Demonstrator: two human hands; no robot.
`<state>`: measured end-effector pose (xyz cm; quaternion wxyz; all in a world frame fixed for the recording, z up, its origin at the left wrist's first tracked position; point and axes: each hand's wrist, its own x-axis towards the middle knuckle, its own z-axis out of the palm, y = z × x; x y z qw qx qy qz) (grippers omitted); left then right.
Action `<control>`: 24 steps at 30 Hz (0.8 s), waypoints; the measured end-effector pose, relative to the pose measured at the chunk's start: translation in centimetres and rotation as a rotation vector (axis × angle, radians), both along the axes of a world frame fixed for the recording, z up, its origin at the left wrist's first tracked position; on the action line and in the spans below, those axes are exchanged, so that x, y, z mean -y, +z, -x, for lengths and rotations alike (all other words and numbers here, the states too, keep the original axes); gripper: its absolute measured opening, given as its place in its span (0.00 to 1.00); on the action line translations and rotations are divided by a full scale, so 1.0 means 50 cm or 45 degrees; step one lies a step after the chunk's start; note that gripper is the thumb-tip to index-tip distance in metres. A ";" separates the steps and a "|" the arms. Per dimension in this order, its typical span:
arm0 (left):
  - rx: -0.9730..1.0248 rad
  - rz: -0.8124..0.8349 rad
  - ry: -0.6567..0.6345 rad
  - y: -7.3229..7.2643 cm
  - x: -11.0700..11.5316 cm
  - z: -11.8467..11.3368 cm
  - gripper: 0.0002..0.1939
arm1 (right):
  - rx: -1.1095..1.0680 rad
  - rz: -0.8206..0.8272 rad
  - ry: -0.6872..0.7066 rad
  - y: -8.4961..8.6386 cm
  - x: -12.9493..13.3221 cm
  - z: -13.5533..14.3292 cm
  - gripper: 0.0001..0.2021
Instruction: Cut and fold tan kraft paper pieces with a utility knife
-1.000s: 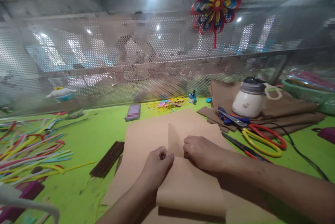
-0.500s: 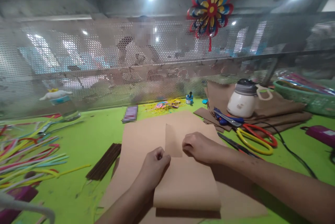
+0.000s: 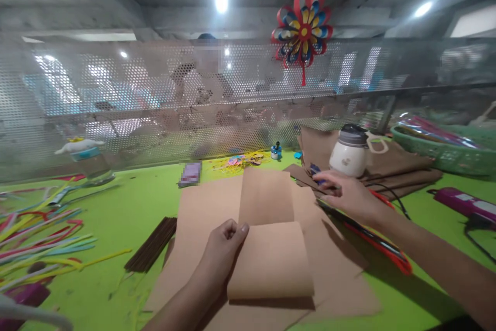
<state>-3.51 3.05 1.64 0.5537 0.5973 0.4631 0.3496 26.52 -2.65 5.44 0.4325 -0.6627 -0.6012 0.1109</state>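
A folded tan paper sheet [image 3: 271,264] lies over larger tan sheets [image 3: 209,207] in the middle of the green table. Its upright flap stands behind the fold. My left hand [image 3: 227,243] pinches the folded sheet at its left edge, thumb on top. Off to the right, my right hand [image 3: 341,191] reaches over the scissors, fingers partly spread. Blue-handled scissors [image 3: 315,170] show just past its fingertips, and red-handled scissors [image 3: 387,248] lie below the wrist. Whether the fingers touch any scissors cannot be made out.
Dark brown strips [image 3: 151,246] and coloured strips [image 3: 42,238] lie left. Brown cloth-like sheets [image 3: 414,166], a white jug [image 3: 349,155] and a green basket [image 3: 461,153] stand right. Behind are a small blue bottle [image 3: 276,151], a perforated screen [image 3: 155,98] and a person [image 3: 207,78].
My right hand has left the paper and moved right to the scissors, its fingers opening. The paper's back flap now stands wider. My left hand stays at the paper's edge.
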 end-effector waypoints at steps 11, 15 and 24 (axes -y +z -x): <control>-0.049 -0.264 0.298 0.020 0.008 0.002 0.29 | -1.128 0.409 0.442 -0.012 0.035 0.198 0.25; 0.026 -0.286 0.318 0.026 0.009 0.006 0.29 | -1.208 0.381 0.358 -0.016 0.017 0.214 0.27; 0.714 0.289 -0.279 0.052 0.047 -0.003 0.25 | -0.561 0.206 0.199 -0.056 -0.007 0.189 0.23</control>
